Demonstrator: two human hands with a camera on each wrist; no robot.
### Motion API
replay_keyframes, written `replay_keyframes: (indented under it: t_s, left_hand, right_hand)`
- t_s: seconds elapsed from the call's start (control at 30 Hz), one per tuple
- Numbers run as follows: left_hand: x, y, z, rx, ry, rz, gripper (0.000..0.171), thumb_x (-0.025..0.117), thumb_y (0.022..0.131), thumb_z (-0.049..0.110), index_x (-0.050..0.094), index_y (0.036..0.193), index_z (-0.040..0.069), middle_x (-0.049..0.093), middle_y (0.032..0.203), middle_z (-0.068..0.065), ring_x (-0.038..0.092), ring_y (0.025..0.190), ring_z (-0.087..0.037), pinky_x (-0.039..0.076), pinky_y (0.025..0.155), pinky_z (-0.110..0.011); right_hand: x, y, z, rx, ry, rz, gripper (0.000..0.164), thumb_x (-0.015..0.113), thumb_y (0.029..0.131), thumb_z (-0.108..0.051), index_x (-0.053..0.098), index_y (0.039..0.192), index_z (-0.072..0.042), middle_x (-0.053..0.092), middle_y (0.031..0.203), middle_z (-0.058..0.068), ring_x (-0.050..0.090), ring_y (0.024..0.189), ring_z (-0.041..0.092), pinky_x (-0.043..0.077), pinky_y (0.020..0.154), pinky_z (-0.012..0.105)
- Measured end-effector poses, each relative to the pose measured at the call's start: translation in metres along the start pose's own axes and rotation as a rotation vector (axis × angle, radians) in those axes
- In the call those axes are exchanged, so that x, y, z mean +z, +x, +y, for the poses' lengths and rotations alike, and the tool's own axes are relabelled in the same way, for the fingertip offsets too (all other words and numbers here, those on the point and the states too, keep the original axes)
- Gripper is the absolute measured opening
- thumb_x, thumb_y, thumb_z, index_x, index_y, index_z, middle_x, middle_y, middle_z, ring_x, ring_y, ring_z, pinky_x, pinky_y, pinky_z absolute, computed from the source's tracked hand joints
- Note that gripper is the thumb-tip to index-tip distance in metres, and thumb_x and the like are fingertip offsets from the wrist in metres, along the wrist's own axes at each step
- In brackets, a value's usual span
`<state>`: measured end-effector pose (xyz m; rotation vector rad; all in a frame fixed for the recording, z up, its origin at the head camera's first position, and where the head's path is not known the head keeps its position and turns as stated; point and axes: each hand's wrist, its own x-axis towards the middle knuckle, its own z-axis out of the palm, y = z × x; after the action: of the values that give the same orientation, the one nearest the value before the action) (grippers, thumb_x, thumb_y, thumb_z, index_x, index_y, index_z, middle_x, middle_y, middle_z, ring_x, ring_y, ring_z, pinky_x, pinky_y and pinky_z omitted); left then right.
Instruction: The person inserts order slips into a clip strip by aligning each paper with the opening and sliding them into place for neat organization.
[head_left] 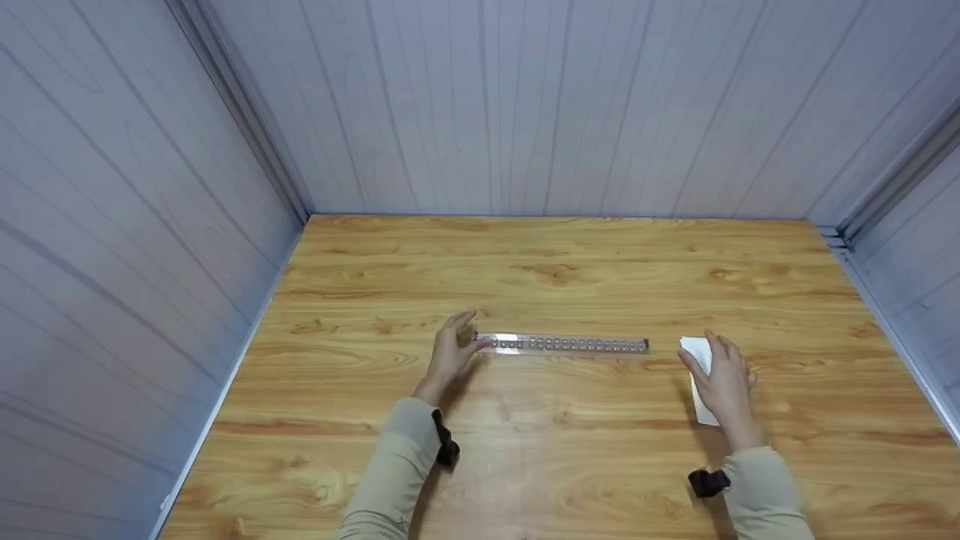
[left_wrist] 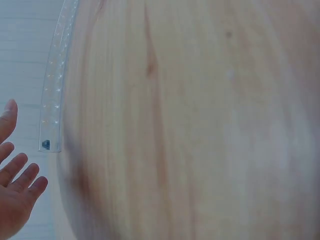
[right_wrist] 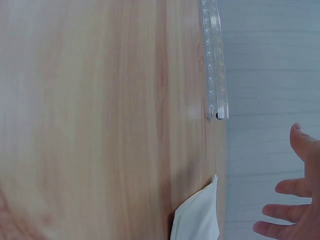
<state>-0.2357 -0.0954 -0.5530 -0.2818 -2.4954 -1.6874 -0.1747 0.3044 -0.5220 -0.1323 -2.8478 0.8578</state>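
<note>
A long clear plastic tube (head_left: 570,344), filled with a row of small shiny round pieces, lies crosswise on the wooden table, with a dark plug at each end. My left hand (head_left: 452,352) is at its left end, the thumb overlapping it in the head view. In the left wrist view the spread fingers (left_wrist: 20,172) stand apart from the tube (left_wrist: 54,95). To the right, a folded white sheet (head_left: 701,386) lies partly hidden beneath my right hand (head_left: 726,379). The right wrist view shows that hand's fingers (right_wrist: 285,212) spread, with a gap to the sheet (right_wrist: 197,215).
The wood-grain table (head_left: 555,277) runs back to a pale panelled wall (head_left: 525,112). Another panelled wall (head_left: 127,225) rises along the left side, and metal rails (head_left: 862,202) edge the right. Both sleeves carry a small black wrist camera (head_left: 448,450).
</note>
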Motion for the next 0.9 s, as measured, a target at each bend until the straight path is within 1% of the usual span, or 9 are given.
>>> replay_keyframes:
  t_s: [0.17, 0.23, 0.3, 0.37, 0.5, 0.6, 0.67, 0.77, 0.9]
  left_hand:
    - [0.005, 0.001, -0.004, 0.0, -0.057, 0.03, 0.05, 0.068, 0.073, -0.001, 0.048, 0.118, -0.013, 0.051, 0.111, -0.026, 0.05, 0.103, -0.038, 0.041, 0.089, -0.04]
    - [0.007, 0.0, -0.006, 0.007, -0.05, 0.038, 0.047, 0.068, 0.073, -0.001, 0.05, 0.115, -0.013, 0.054, 0.103, -0.026, 0.053, 0.096, -0.037, 0.044, 0.085, -0.04]
    - [0.008, -0.001, -0.008, 0.006, -0.051, 0.047, 0.045, 0.069, 0.073, -0.001, 0.051, 0.113, -0.014, 0.055, 0.098, -0.025, 0.054, 0.091, -0.036, 0.045, 0.082, -0.039]
    - [0.009, -0.001, -0.009, 0.001, -0.046, 0.057, 0.043, 0.068, 0.074, 0.0, 0.053, 0.111, -0.014, 0.056, 0.097, -0.024, 0.055, 0.09, -0.035, 0.046, 0.08, -0.039]
    - [0.01, -0.001, -0.012, -0.027, -0.039, 0.076, 0.04, 0.068, 0.074, 0.002, 0.055, 0.11, -0.011, 0.057, 0.097, -0.022, 0.056, 0.091, -0.032, 0.045, 0.082, -0.037]
    - [0.011, 0.0, -0.013, -0.041, -0.034, 0.087, 0.039, 0.07, 0.074, 0.003, 0.057, 0.109, -0.01, 0.058, 0.099, -0.021, 0.055, 0.093, -0.03, 0.044, 0.084, -0.035]
    - [0.011, 0.0, -0.014, -0.046, -0.031, 0.088, 0.038, 0.07, 0.074, 0.003, 0.058, 0.108, -0.01, 0.059, 0.099, -0.02, 0.055, 0.094, -0.03, 0.044, 0.085, -0.035]
    - [0.011, 0.0, -0.014, -0.039, -0.025, 0.095, 0.035, 0.07, 0.073, 0.003, 0.06, 0.104, -0.01, 0.06, 0.098, -0.02, 0.055, 0.093, -0.029, 0.044, 0.084, -0.034]
    - [0.012, 0.0, -0.014, -0.022, -0.014, 0.121, 0.032, 0.071, 0.072, 0.004, 0.062, 0.099, -0.009, 0.061, 0.093, -0.019, 0.057, 0.088, -0.029, 0.046, 0.081, -0.034]
  right_hand:
    - [0.002, -0.003, 0.007, 0.038, 0.043, 0.027, 0.068, 0.048, 0.089, -0.043, 0.032, 0.131, 0.008, 0.029, 0.129, 0.034, 0.025, 0.117, 0.05, 0.014, 0.087, 0.067]
    - [0.003, -0.004, 0.009, 0.054, 0.056, 0.043, 0.065, 0.049, 0.088, -0.041, 0.034, 0.13, 0.007, 0.031, 0.128, 0.033, 0.026, 0.117, 0.049, 0.016, 0.087, 0.065]
    - [0.004, -0.005, 0.011, 0.068, 0.066, 0.061, 0.063, 0.051, 0.088, -0.039, 0.036, 0.129, 0.006, 0.033, 0.127, 0.033, 0.028, 0.116, 0.049, 0.018, 0.088, 0.064]
    - [0.005, -0.006, 0.013, 0.082, 0.076, 0.076, 0.06, 0.052, 0.088, -0.037, 0.038, 0.128, 0.006, 0.035, 0.126, 0.032, 0.029, 0.116, 0.047, 0.021, 0.088, 0.063]
    - [0.004, -0.006, 0.016, 0.105, 0.094, 0.092, 0.058, 0.053, 0.088, -0.035, 0.039, 0.127, 0.006, 0.036, 0.126, 0.031, 0.03, 0.117, 0.046, 0.022, 0.09, 0.061]
    - [0.002, -0.006, 0.018, 0.104, 0.112, 0.107, 0.057, 0.053, 0.088, -0.033, 0.04, 0.126, 0.008, 0.036, 0.124, 0.033, 0.031, 0.116, 0.047, 0.022, 0.092, 0.058]
    - [0.001, -0.006, 0.018, 0.095, 0.133, 0.127, 0.055, 0.054, 0.088, -0.03, 0.041, 0.123, 0.01, 0.038, 0.121, 0.034, 0.033, 0.112, 0.047, 0.025, 0.091, 0.057]
    - [0.001, -0.006, 0.02, 0.088, 0.16, 0.156, 0.052, 0.056, 0.088, -0.025, 0.043, 0.12, 0.013, 0.042, 0.116, 0.035, 0.039, 0.105, 0.047, 0.03, 0.087, 0.054]
    - [0.002, -0.005, 0.025, 0.119, 0.189, 0.17, 0.051, 0.057, 0.087, -0.024, 0.044, 0.12, 0.014, 0.045, 0.113, 0.034, 0.043, 0.101, 0.046, 0.032, 0.086, 0.052]
